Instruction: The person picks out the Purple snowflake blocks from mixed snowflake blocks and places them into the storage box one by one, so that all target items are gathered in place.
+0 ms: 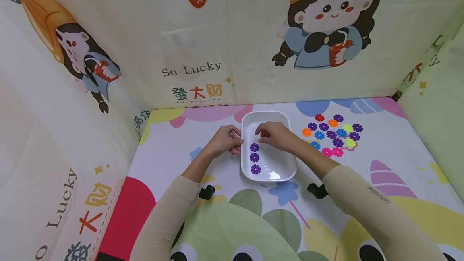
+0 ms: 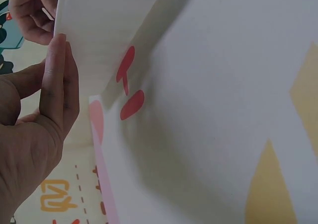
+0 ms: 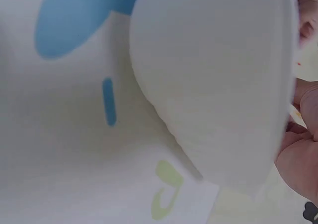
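Note:
A white tray (image 1: pixel 270 174) stands on the table, with three purple flower-shaped discs (image 1: pixel 255 157) in a column along its left side. At the tray's left wall is my left hand (image 1: pixel 227 141); in the left wrist view its straight fingers (image 2: pixel 53 82) touch the tray's outer side (image 2: pixel 99 30). My right hand (image 1: pixel 276 135) reaches over the tray from the right, fingers bent down just beyond the farthest disc. Whether its fingertips pinch anything is hidden. In the right wrist view, the tray wall (image 3: pixel 213 85) covers part of that hand (image 3: pixel 300 149).
Loose flower-shaped discs (image 1: pixel 331 134) in purple, blue, orange, yellow, pink and red lie to the right of the tray. A printed cloth (image 1: pixel 253 83) hangs behind the table, with more cloth at both sides. The tabletop (image 1: pixel 163 156) carries cartoon prints.

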A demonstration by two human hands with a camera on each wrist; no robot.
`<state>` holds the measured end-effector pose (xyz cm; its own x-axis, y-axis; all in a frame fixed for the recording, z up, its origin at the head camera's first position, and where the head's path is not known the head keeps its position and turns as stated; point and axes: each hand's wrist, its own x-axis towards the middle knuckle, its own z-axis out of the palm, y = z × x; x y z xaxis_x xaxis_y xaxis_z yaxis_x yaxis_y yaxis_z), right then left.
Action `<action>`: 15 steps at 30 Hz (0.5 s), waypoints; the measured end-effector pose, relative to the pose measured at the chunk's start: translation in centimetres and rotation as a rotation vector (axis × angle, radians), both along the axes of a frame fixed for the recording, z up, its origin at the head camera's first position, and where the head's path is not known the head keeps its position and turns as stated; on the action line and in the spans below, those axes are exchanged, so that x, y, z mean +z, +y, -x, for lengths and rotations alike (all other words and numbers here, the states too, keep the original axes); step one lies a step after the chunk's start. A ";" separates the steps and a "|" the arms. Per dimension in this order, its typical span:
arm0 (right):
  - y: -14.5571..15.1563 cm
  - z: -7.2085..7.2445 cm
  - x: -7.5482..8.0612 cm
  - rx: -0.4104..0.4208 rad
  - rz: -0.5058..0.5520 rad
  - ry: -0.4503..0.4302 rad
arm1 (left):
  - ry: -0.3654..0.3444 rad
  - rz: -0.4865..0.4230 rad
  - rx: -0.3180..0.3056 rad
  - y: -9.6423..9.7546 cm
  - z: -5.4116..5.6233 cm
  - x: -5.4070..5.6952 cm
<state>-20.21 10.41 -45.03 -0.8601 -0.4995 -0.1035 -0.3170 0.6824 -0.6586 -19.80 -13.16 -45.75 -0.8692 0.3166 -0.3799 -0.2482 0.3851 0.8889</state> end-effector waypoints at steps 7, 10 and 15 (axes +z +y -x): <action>1.8 -0.7 1.3 -0.046 0.021 0.034 | -0.001 0.007 0.002 0.0 0.1 0.0; 2.8 -1.0 1.5 -0.083 0.039 0.048 | -0.001 0.004 0.000 0.0 0.0 0.0; 4.6 -1.6 1.5 -0.134 0.076 0.069 | 0.010 0.004 0.001 0.0 -0.1 -0.1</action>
